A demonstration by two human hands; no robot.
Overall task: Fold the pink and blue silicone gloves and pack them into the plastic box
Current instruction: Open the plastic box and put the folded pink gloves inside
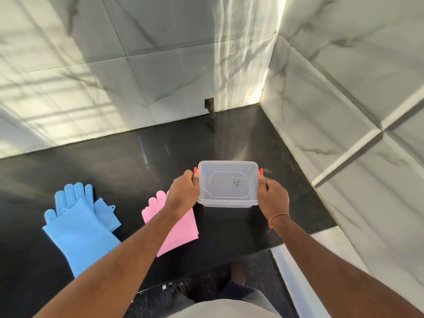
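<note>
A clear plastic box point(227, 183) with its lid on and red side clips is held between both hands over the black counter. My left hand point(183, 190) grips its left end and my right hand point(273, 195) grips its right end. The box looks empty. The pink gloves point(181, 228) lie flat on the counter just left of the box, partly hidden under my left forearm. The blue gloves point(80, 216) lie stacked flat further left, fingers pointing away from me.
The glossy black counter point(114, 161) ends at marble-tiled walls at the back and right. A small dark opening point(210, 106) sits in the back wall at counter level. The counter's front edge runs below the gloves, with my legs and the floor beyond it.
</note>
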